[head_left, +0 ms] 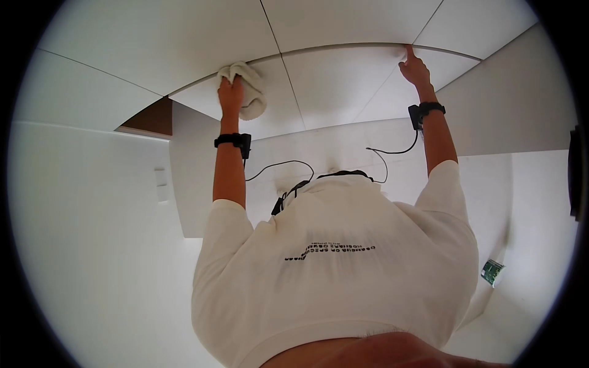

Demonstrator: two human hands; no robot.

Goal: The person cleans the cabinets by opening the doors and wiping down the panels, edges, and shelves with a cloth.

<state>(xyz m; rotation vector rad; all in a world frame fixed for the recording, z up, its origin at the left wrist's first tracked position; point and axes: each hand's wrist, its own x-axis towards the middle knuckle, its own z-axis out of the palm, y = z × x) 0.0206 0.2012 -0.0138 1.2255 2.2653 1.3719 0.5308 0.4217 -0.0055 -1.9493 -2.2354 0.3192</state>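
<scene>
In the head view, my left hand (230, 97) is closed on a bunched white cloth (253, 92). The cloth lies against the white cabinet front (325, 80), at the long curved seam below the upper panels. My right hand (416, 70) reaches up to the same seam farther right. Its index finger is stretched out and touches the panel edge, the other fingers look partly curled, and nothing shows in it. Each wrist wears a black strap (229, 140) with a small box and a thin cable.
Large white panels (184, 37) with dark seams spread above the hands. A brown recess (150, 118) shows at the left. A wall switch plate (161, 185) is on the left wall. A green-and-white packet (492, 272) sits at lower right, and a dark object (575, 172) stands at the right edge.
</scene>
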